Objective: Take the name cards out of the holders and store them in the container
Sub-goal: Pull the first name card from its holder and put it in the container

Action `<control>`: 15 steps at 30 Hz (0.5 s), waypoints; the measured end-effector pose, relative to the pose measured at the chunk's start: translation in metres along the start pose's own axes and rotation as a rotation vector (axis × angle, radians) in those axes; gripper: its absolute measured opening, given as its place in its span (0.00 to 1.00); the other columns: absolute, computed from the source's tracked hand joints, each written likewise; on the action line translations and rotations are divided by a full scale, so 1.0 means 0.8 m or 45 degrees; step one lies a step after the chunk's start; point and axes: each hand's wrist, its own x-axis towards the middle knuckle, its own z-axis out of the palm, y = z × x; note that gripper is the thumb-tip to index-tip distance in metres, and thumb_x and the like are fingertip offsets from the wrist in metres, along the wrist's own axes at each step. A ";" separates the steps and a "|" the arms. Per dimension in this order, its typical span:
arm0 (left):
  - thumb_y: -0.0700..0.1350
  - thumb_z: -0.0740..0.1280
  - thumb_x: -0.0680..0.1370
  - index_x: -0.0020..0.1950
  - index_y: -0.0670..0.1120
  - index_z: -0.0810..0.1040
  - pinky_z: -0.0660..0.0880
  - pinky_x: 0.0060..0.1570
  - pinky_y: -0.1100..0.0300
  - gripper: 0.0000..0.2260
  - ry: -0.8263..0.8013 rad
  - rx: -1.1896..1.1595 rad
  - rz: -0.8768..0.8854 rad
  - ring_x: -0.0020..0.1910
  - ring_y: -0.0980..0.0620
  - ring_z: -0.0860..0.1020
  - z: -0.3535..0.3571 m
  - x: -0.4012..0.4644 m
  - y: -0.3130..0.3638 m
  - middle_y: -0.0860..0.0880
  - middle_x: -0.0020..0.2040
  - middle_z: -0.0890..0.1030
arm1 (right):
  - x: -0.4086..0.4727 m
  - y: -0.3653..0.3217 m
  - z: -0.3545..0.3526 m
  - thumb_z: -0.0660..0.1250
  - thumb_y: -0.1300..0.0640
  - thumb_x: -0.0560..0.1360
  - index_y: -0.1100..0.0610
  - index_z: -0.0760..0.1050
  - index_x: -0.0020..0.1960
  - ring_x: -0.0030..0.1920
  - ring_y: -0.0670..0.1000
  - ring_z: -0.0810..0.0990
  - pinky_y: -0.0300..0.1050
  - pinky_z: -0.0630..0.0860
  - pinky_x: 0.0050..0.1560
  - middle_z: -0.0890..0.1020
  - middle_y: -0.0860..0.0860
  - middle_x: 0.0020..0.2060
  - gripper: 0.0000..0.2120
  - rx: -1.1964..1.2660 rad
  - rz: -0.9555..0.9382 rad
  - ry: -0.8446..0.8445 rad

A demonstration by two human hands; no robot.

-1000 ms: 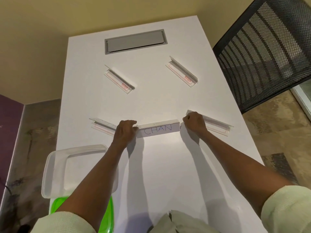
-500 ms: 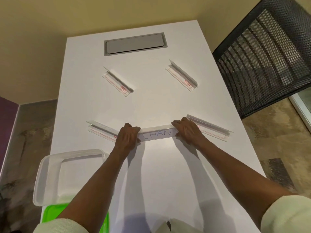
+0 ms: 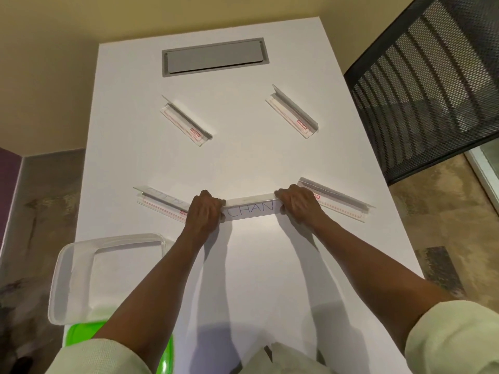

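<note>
A clear name card holder [image 3: 251,207] with a white card reading "CHAN" stands at the table's middle. My left hand [image 3: 205,209] grips its left end and my right hand [image 3: 297,202] grips its right end. Several other clear holders lie around it: one at the near left [image 3: 159,202], one at the near right [image 3: 339,202], one at the far left [image 3: 185,120], one at the far right [image 3: 291,112]. The clear plastic container [image 3: 64,279] sits open at the table's near-left corner.
The white table [image 3: 243,157] has a grey cable hatch [image 3: 214,56] at its far end. A green lid [image 3: 81,329] lies under the container's near side. A black mesh chair [image 3: 426,85] stands at the right. Floor lies beyond both table sides.
My right hand slid in from the near-right holder onto the right end of the "CHAN" holder and now grips it. My left hand has stayed on the left end.
</note>
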 end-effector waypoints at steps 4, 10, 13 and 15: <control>0.43 0.69 0.73 0.52 0.47 0.84 0.73 0.46 0.54 0.09 -0.002 -0.011 -0.053 0.43 0.38 0.78 0.002 0.001 -0.003 0.37 0.47 0.78 | 0.009 0.000 -0.003 0.66 0.61 0.69 0.57 0.75 0.45 0.42 0.58 0.79 0.45 0.65 0.35 0.83 0.55 0.38 0.05 0.070 0.104 -0.098; 0.47 0.56 0.71 0.49 0.44 0.85 0.74 0.44 0.56 0.19 0.061 -0.082 -0.011 0.40 0.38 0.79 -0.014 -0.006 0.000 0.36 0.45 0.80 | 0.005 0.007 -0.013 0.65 0.59 0.71 0.54 0.78 0.49 0.47 0.56 0.79 0.46 0.72 0.42 0.85 0.51 0.41 0.08 0.095 0.086 -0.062; 0.45 0.61 0.74 0.50 0.43 0.85 0.73 0.45 0.56 0.15 0.099 -0.061 -0.014 0.42 0.38 0.79 -0.029 -0.013 0.003 0.36 0.45 0.81 | 0.003 0.002 -0.029 0.64 0.60 0.70 0.53 0.77 0.41 0.46 0.55 0.80 0.44 0.70 0.41 0.85 0.49 0.37 0.04 0.147 0.134 -0.068; 0.42 0.66 0.76 0.53 0.43 0.85 0.73 0.46 0.56 0.10 0.119 -0.048 -0.017 0.44 0.38 0.78 -0.038 -0.019 0.004 0.36 0.46 0.81 | 0.000 -0.003 -0.040 0.64 0.60 0.71 0.52 0.77 0.40 0.46 0.55 0.81 0.45 0.72 0.46 0.86 0.49 0.38 0.05 0.159 0.140 -0.069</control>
